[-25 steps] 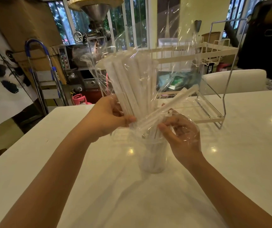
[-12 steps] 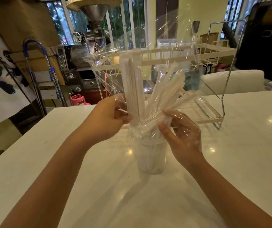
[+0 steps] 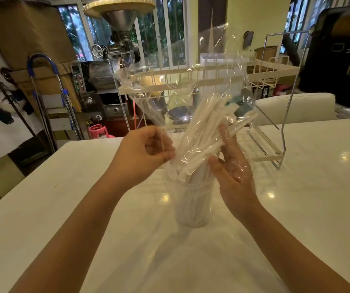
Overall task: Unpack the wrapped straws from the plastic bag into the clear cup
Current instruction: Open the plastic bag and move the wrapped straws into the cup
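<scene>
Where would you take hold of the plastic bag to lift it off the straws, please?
Probably the bag's loose upper end, gripped from above. It stands empty and crumpled over the straws, whose lower ends already sit in the cup, so pulling straight up should slide it clear.

The straws point(image 3: 203, 132) I had standing in a fan a second ago have tipped over to the right, all leaning against my right hand point(image 3: 232, 166). My left hand point(image 3: 142, 153) has let go of them and pinches only the bag point(image 3: 182, 81), which now balloons empty above.
</scene>
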